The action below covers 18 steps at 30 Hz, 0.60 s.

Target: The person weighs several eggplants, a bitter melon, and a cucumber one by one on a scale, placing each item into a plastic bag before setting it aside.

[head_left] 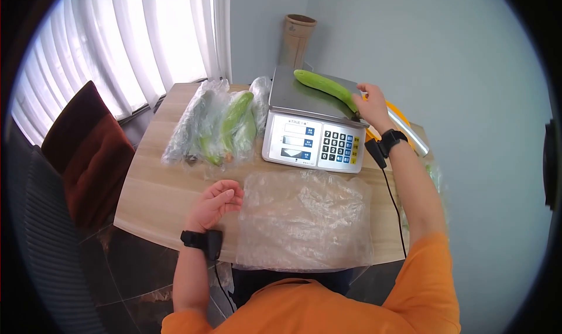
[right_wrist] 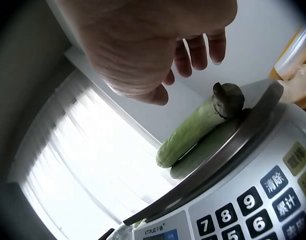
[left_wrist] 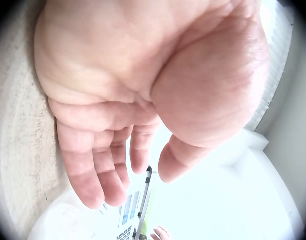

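Note:
A long, pale green, gourd-like vegetable lies across the metal pan of a white digital scale. Its dark stem end points toward my right hand. In the right wrist view that hand hovers just above the stem end, fingers loosely bent and a gap showing beneath them. My left hand rests on the table, palm turned up and sideways, fingers relaxed and holding nothing. Beside it a clear plastic bag is spread flat in front of the scale.
Several bagged green vegetables lie left of the scale. An orange-yellow container and a shiny roll are on the right. Behind the table stands a tall brown vase; a dark red chair is at the left.

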Tool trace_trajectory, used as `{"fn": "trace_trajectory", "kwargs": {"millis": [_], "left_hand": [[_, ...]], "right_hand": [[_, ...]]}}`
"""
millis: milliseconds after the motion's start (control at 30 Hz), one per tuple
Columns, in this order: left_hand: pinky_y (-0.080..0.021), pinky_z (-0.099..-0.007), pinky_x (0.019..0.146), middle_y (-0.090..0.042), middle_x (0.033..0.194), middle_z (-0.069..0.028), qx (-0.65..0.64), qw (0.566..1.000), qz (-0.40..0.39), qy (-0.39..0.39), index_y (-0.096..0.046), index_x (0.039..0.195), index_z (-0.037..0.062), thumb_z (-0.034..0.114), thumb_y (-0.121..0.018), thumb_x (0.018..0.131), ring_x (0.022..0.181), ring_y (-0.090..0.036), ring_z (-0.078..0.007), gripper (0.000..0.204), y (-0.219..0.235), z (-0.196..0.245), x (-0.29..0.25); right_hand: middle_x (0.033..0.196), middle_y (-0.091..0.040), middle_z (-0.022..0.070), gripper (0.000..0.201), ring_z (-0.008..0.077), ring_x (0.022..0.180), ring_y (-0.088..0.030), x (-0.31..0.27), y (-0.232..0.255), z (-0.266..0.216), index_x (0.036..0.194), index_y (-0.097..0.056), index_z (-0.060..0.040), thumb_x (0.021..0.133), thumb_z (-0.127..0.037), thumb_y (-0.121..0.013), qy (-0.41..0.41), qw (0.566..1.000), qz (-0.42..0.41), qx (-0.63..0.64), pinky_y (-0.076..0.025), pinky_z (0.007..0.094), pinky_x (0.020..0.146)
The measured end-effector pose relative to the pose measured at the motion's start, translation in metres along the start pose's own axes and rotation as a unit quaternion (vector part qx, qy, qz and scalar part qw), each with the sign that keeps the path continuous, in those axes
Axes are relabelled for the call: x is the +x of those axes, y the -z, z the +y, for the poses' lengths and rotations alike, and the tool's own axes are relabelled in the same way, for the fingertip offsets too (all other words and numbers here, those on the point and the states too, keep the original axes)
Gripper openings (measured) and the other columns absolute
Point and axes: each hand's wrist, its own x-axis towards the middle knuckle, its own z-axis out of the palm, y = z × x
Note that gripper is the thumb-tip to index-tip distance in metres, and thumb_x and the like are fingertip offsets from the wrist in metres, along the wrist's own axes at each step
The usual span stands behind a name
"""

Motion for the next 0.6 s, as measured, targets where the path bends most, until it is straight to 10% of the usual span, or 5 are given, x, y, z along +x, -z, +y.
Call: {"fn": "trace_trajectory", "kwargs": {"millis": [500, 600], "left_hand": [[-0.055, -0.0317, 0.078, -0.064, 0.103, -0.0082, -0.004, 1.000, -0.007, -0.001, -0.055, 0.115, 0.0050, 0.012, -0.055, 0.095, 0.089, -0.064, -0.0162, 0.021, 0.002, -0.002, 0.001], [-0.057, -0.0340, 0.078, -0.063, 0.105, -0.0111, -0.001, 1.000, -0.009, -0.016, -0.054, 0.116, 0.0042, 0.012, -0.051, 0.097, 0.091, -0.065, -0.0182, 0.022, 0.007, -0.007, 0.002]], "right_hand": [[0.111, -0.064, 0.0182, 0.051, 0.0355, 0.103, -0.060, 0.011, 0.000, -0.076, 0.120, -0.058, -0.0046, 0.076, -0.032, -0.060, -0.099, 0.933, -0.271, -0.215, -0.048, 0.0410, 0.089], [0.096, -0.066, 0.0167, 0.046, 0.0312, 0.088, -0.064, -0.005, -0.001, -0.061, 0.109, -0.061, -0.0031, 0.073, -0.032, -0.064, -0.093, 0.975, -0.153, -0.132, -0.050, 0.0366, 0.080]]}}
